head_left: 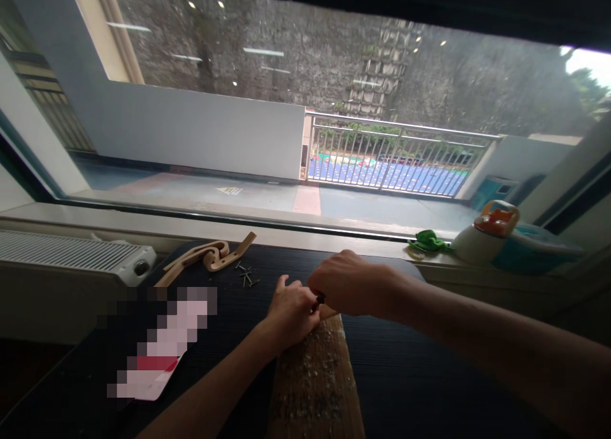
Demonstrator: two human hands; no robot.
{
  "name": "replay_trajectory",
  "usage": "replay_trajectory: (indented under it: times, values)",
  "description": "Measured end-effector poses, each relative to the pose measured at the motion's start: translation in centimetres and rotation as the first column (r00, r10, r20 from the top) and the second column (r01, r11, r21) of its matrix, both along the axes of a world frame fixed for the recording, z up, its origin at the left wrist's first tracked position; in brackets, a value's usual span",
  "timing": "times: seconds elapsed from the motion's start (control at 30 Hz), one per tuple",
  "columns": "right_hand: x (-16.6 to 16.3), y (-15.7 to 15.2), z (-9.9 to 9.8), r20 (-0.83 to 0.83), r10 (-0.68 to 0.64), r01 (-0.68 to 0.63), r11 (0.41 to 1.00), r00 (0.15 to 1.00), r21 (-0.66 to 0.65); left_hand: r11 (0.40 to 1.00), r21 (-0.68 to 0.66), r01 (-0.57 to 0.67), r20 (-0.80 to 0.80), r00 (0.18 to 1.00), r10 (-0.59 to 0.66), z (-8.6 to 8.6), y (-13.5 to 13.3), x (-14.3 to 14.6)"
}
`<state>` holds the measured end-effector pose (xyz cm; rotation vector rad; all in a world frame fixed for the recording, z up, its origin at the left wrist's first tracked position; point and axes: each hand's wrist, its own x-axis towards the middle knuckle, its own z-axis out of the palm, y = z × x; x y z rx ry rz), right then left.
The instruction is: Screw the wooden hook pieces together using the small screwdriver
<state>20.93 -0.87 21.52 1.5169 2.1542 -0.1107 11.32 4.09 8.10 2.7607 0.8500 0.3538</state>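
Note:
My right hand (351, 283) is closed in a fist around a small dark object (320, 297), mostly hidden, that I cannot make out. Against it, my left hand (293, 312) has its fingers curled, one finger sticking up, at the far end of a long wooden board (317, 388). What the left fingers grip is hidden. A light wooden piece (329, 312) shows under the hands on the board. Left of them lie several loose screws (246, 275) and curved wooden pieces (219, 256) on the black table (396, 362).
A pixelated pink-and-white item (167, 343) lies on the table's left. A white radiator (71, 251) stands beyond that side. On the sill are a green cloth (428, 240), a white bottle with an orange top (477, 242) and a teal container (534, 248). A large window is ahead.

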Motion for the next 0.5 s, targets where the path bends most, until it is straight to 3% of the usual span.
replay_trajectory:
  times: [0.17,0.33,0.5]
  values:
    - [0.0,0.7,-1.1,-0.007,0.072,-0.072,0.997,0.997,-0.034,1.000,-0.026,-0.016,-0.017,1.000,0.016,0.1,0.1,0.1]
    - [1.4,0.9,-2.1,-0.069,0.001,0.001,1.000,0.998,0.025,1.000,0.013,0.008,-0.002,1.000,-0.008,-0.3,0.2,0.3]
    - [1.8,0.5,-1.5,-0.071,-0.092,0.095,0.995,0.993,0.043,1.000,0.010,0.003,-0.008,1.000,-0.003,-0.5,0.2,0.3]
